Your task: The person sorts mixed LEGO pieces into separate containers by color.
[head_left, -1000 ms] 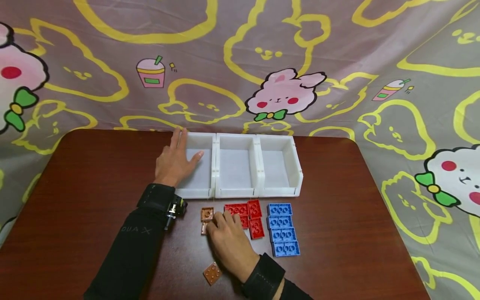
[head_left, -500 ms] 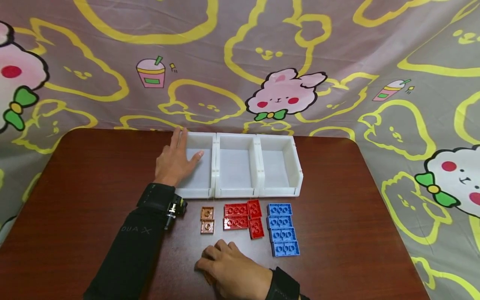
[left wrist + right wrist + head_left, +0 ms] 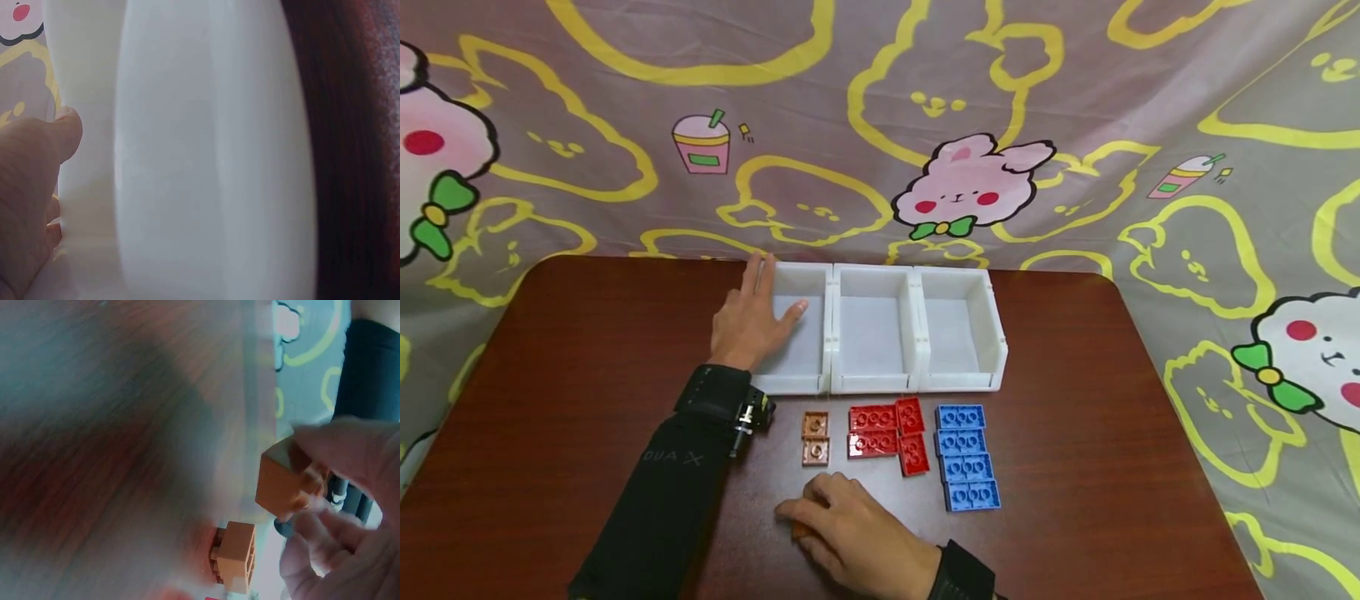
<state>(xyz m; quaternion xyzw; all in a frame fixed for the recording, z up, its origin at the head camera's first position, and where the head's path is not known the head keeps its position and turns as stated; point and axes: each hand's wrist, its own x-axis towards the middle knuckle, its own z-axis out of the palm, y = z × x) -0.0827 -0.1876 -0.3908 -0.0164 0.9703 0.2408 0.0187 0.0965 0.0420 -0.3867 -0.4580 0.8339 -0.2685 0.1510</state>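
Right hand (image 3: 850,529) is low on the table (image 3: 587,350), fingers curled and pinching an orange brick (image 3: 284,481). From the head view the brick is almost fully covered by the fingers; only a sliver shows at the fingertips. The right wrist view shows it better but blurred: one corner clamped between thumb and fingers, lifted or tilted, cannot tell which. Stud count not readable.

Left hand (image 3: 748,321) lies flat with fingers straight on the left wall of the left bin (image 3: 797,379), thumb inside it. The left wrist view is nearly all white bin wall, a thumb tip at the left edge, nothing else usable.

Two more orange bricks (image 3: 814,438) sit stacked in a column just ahead of the right hand, below the left bin. Red bricks (image 3: 887,433) are beside them, blue bricks (image 3: 966,458) further right, each group in front of a bin. Middle bin (image 3: 872,383) and right bin (image 3: 958,383) touch side by side.

Writing: left sleeve (image 3: 662,492) carries light letters, reads roughly "DUA X", partly creased. The backdrop cloth (image 3: 970,187) has rabbits and drink cups, no legible text.
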